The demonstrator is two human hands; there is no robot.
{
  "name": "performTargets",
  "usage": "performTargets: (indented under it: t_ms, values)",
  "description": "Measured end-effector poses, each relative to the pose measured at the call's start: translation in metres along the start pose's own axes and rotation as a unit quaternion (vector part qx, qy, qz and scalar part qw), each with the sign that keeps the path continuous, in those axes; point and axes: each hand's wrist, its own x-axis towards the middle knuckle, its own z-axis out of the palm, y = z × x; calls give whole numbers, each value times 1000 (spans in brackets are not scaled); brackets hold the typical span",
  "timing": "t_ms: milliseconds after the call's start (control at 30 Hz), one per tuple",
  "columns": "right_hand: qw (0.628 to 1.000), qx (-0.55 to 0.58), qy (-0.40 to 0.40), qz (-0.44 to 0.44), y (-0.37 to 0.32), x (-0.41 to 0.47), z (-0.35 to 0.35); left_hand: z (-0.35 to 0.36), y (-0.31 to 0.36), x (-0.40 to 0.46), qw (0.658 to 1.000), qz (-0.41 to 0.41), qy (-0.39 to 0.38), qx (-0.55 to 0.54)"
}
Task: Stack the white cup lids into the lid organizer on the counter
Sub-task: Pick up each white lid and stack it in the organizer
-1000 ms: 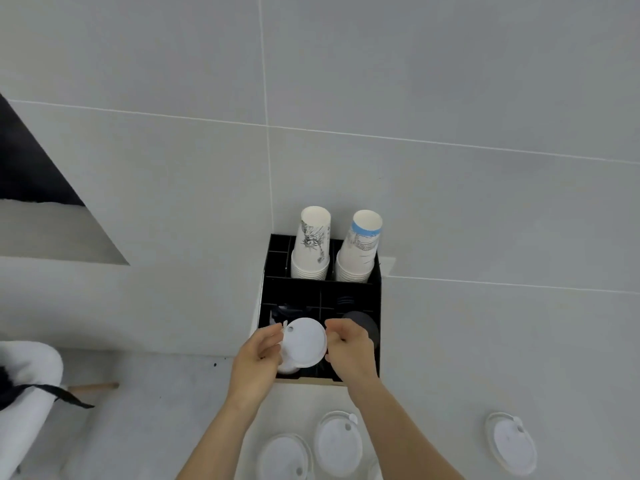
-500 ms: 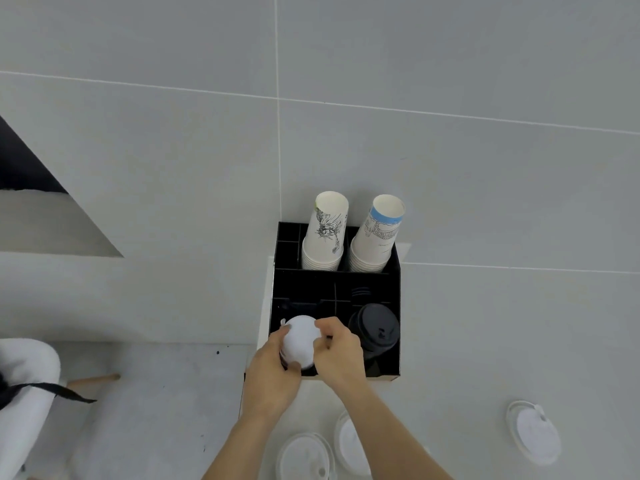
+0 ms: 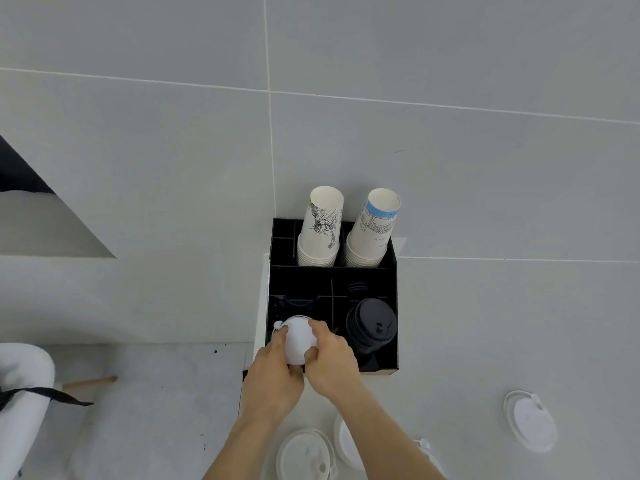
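A black lid organizer [image 3: 393, 271] stands on the white counter against the wall. In its front left compartment sits a white cup lid [image 3: 298, 339], gripped from both sides: my left hand [image 3: 275, 370] holds its left edge and my right hand [image 3: 330, 358] its right and top edge. More white lids lie on the counter near me: one [image 3: 304, 457] between my forearms, one [image 3: 346, 441] partly hidden by my right forearm, and one [image 3: 531, 420] far to the right.
A stack of black lids [image 3: 372, 327] fills the organizer's front right compartment. Two stacks of paper cups [image 3: 320, 230] [image 3: 372, 233] stand in its back row. The counter's left edge [image 3: 256, 341] drops to the floor, where a white chair [image 3: 20, 393] stands.
Both hands have lowered the white lid from above the organizer's front into its front left compartment. The camera view has shifted slightly.
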Motion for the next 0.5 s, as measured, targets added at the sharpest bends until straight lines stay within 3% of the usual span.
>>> performTargets:
  t_ms: [167,300,400,500]
  values:
    - [999,29,40,-21,1,-2,-3,-1,-3,-5,1000,5,-3,-6]
    - [987,111,117,-14,16,-14,-10,0,-7,-16,997,20,61,-31]
    - [975,156,150,45,43,-33,-20,6,-8,-39,994,29,86,-61]
    - [971,151,140,122,77,-52,-22,22,-7,-60,997,-12,47,-64]
